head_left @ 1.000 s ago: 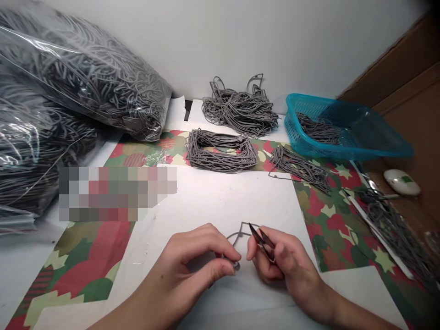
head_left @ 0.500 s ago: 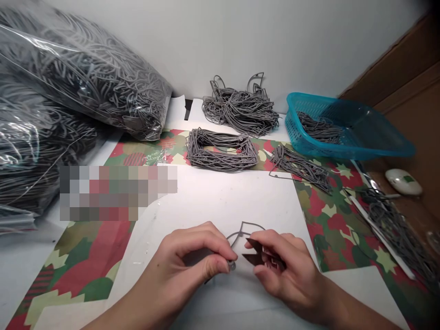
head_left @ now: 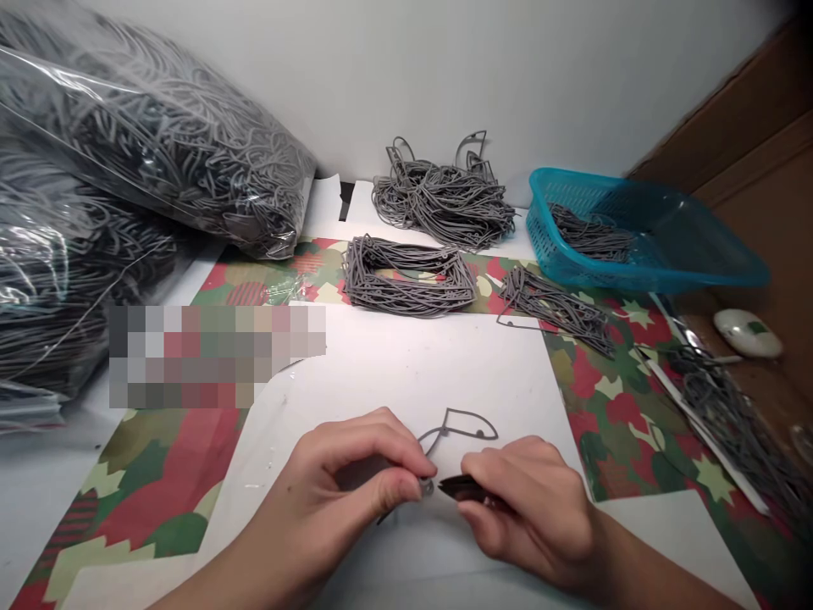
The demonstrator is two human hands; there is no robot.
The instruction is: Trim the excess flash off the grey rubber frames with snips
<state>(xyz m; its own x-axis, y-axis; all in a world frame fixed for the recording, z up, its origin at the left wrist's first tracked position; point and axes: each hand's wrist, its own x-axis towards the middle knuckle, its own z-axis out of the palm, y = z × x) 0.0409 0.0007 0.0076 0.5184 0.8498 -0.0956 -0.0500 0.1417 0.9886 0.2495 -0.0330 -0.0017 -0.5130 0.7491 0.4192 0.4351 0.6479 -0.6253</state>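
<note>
The main risk, I think, is at the small place between the two hands. The left hand (head_left: 343,498) is pressed closed, and its thumb and fingertips (head_left: 406,490) pinch the small end of a thin grey moulded frame (head_left: 467,424). The rest of this frame stands out from the pinch over the white sheet, near the edge of the desk side where the person works. The right hand (head_left: 527,511) is curled around small dark snips (head_left: 461,486), and their closed points aim at the pinch, just apart from it. If the points slip or the right hand pushes too far, they can nick the thin frame or poke a left fingertip. If the left pinch becomes loose, the light frame can turn or fall.

Farther out, the white sheet (head_left: 394,373) lies on camouflage-patterned paper (head_left: 626,415). Beyond it are a squared stack of grey frames (head_left: 406,280), a tangled heap (head_left: 445,203), and a smaller bundle (head_left: 555,312). A blue plastic basket (head_left: 648,275) holds more of them on the right, and a loose pile (head_left: 730,424) lies beside the paper. Two clear plastic bags (head_left: 162,144) full of grey frames lie on the left. A frame caught from these piles could tangle.
</note>
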